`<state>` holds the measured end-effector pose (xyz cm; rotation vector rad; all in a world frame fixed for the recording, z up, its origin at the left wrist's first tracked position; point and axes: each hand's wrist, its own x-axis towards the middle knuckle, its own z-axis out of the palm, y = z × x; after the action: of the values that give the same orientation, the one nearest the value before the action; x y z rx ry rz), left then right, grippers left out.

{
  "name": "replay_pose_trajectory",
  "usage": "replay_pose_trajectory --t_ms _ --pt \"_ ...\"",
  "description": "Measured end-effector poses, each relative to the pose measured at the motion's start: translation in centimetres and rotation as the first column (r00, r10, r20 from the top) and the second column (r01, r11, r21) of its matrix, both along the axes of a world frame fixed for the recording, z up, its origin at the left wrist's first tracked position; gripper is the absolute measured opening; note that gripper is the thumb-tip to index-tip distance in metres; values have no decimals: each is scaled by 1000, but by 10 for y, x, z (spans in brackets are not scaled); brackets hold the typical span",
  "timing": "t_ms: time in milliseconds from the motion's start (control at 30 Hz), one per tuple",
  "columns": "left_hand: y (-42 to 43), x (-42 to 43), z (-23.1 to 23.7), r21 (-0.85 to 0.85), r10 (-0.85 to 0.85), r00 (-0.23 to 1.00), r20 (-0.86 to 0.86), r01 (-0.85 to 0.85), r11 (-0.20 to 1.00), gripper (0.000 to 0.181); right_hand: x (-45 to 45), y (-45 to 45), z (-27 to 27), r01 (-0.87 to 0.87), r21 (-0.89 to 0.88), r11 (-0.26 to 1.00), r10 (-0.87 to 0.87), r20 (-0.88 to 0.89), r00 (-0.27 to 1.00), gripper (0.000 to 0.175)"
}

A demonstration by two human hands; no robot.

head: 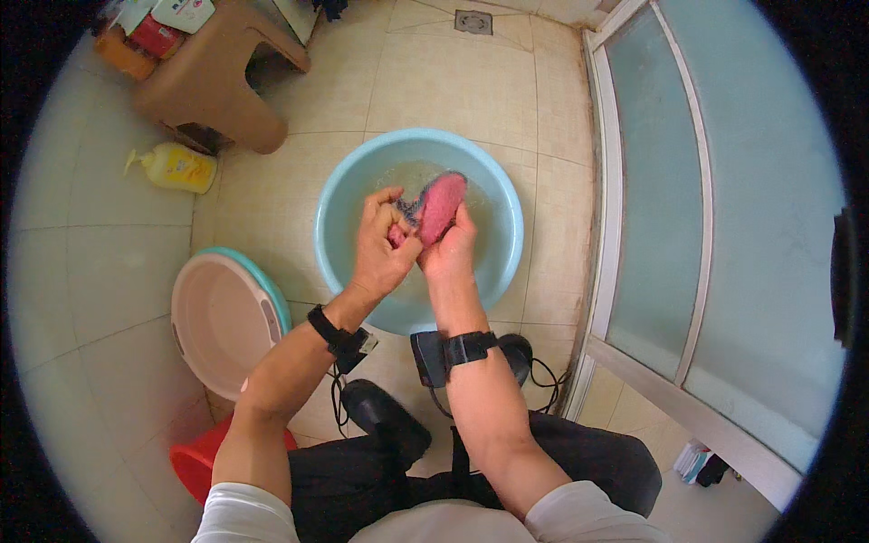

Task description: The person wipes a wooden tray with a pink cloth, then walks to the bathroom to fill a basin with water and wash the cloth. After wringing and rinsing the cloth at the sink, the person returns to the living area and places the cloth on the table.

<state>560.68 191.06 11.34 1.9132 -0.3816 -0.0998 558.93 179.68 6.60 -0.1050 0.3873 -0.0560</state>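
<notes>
Over a round light-blue plastic basin (pixel 324 224) with cloudy water (pixel 407 288) in it, both my hands hold one pink fabric item with dark grey parts (pixel 442 207). It may be a sock or small slipper; its exact kind is unclear. My left hand (pixel 381 241) pinches the grey part and a pink end between bent fingers. Cupped along the right side of the pink part is my right hand (pixel 453 246), its thumb pointing up. The fingers of my right hand are mostly hidden beneath the fabric. Each wrist wears a black strap with a small box.
Nested washbasins (pixel 224 326), pink and turquoise, lean at the left wall above a red bucket (pixel 197 461). A yellow pump bottle (pixel 180 167) stands near a brown plastic stool (pixel 217 75) bearing containers. Frosted sliding panels (pixel 655 183) border the right; a floor drain (pixel 473 22) lies far ahead.
</notes>
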Motion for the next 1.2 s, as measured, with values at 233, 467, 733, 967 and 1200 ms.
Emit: replay_pose_trajectory --t_ms 233,467,733,967,1200 --pt "-8 -6 13 -19 -87 976 199 93 996 75 -13 10 23 -100 -141 985 73 -182 981 31" --pt "-19 4 19 18 -255 934 250 259 966 42 -32 12 67 -199 -97 975 183 -150 972 56" --pt "4 -1 3 401 -545 738 398 395 827 24 -14 -12 51 -271 91 958 281 -479 831 94" --pt "-14 -3 3 200 -445 884 141 415 887 33 -8 -3 31 -443 -41 896 410 -311 858 85" --pt "-25 0 16 15 -262 942 209 265 964 33 -4 -9 43 -433 -202 878 427 -74 901 72"
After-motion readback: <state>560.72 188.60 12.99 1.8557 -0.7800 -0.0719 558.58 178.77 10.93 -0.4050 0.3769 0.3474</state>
